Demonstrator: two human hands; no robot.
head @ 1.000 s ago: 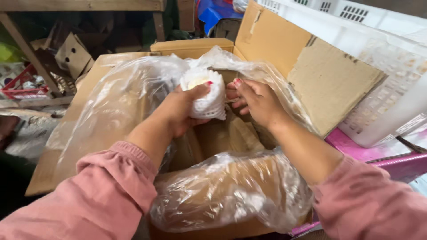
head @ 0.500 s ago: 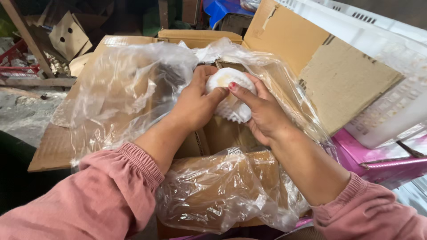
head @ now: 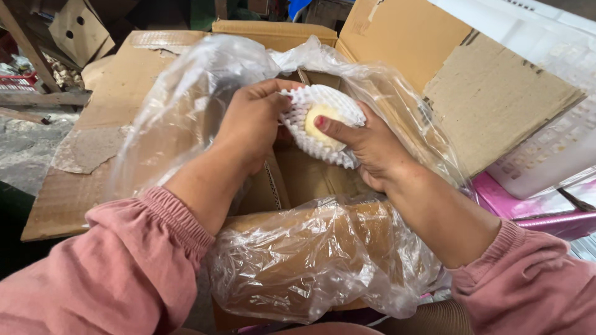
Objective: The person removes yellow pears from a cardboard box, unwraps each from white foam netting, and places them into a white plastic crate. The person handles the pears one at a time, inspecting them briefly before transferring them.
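Both hands hold a pale fruit [head: 321,118] wrapped in a white foam net [head: 323,127] above the open mouth of a cardboard box [head: 397,56], toward its far edge. The left hand [head: 251,124] closes on the net from the left, its fingertips hidden behind it. The right hand [head: 366,146] cups it from below, thumb pressed on the bare patch of fruit. A clear plastic liner [head: 310,260] spills over the box's rims, blurring the walls. The box's inside is dark; what lies there cannot be made out.

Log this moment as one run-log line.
left hand: grips foam net sleeve | right hand: cradles it, thumb on pale fruit | position: above open cardboard box with clear plastic liner
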